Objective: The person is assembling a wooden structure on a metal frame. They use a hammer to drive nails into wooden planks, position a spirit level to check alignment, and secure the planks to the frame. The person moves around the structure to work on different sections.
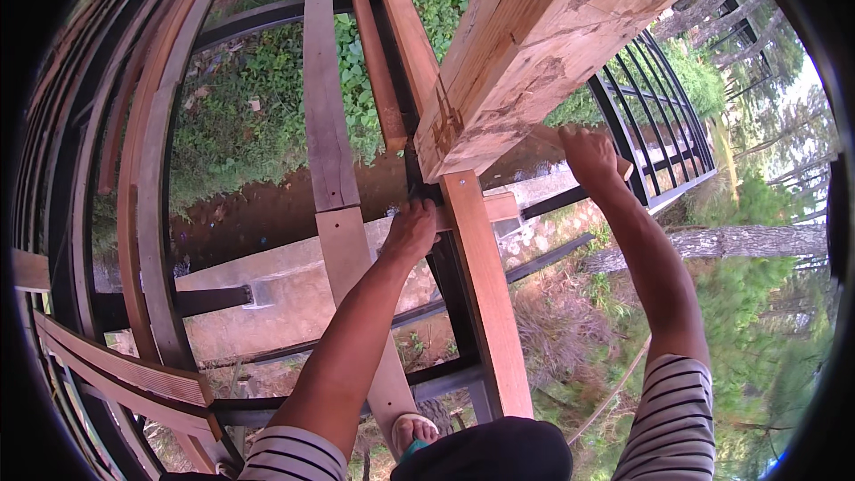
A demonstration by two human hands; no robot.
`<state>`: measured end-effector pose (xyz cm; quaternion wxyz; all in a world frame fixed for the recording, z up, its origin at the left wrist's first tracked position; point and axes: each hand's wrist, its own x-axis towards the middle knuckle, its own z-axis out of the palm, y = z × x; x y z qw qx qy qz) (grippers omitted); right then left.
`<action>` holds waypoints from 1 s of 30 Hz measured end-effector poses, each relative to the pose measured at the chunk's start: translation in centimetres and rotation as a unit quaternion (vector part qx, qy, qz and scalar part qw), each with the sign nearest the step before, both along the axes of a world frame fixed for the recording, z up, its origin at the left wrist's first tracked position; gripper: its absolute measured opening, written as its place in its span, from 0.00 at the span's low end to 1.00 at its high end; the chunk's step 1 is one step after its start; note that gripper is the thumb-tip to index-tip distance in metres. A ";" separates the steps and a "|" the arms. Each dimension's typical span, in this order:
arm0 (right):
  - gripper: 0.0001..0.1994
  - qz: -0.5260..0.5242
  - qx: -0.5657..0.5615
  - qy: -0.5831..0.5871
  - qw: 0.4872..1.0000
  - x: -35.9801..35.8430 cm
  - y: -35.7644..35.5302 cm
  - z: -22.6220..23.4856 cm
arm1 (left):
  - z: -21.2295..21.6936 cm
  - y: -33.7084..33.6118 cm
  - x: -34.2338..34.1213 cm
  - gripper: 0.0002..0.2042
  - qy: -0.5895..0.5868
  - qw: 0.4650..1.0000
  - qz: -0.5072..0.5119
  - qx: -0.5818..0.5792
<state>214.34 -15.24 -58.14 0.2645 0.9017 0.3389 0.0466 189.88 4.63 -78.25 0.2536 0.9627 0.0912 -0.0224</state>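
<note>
My right hand [590, 156] is closed in a fist around a wooden stick-like piece [626, 168], whose end shows past the wrist; its other end is partly hidden by the thick timber. My left hand [411, 230] has its fingers curled at the end of a short wooden block [500, 207], which passes behind a reddish plank [485, 303] beside a black metal beam [452, 303]. Above both hands a thick, rough timber post [534, 62] slants toward me, its lower end against the plank's top.
Pale planks [343, 249] run lengthwise on the left, one under my sandalled foot [415, 432]. More boards and black bars [147, 214] lie farther left. Below the open frame are muddy water [258, 232], a concrete ledge [267, 312] and plants. A black metal railing [655, 116] stands at right.
</note>
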 end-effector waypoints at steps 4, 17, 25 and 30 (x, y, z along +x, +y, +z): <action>0.13 0.186 -0.208 0.055 0.959 -1.0 -0.3 0.4 | 0.8 0.4 -0.1 0.28 0.011 1.000 0.014 0.004; 0.09 0.138 -0.131 0.046 0.981 1.4 -3.4 1.3 | 0.4 0.9 0.4 0.27 -0.035 0.997 -0.002 0.065; 0.09 -0.007 0.014 0.079 0.997 -1.2 -9.1 -1.3 | -2.8 0.6 -1.0 0.43 -0.142 0.985 0.065 -0.066; 0.11 -0.185 0.187 0.076 0.962 -9.1 -19.1 -8.4 | -0.7 -2.3 -1.3 0.37 -0.064 0.688 0.344 -0.636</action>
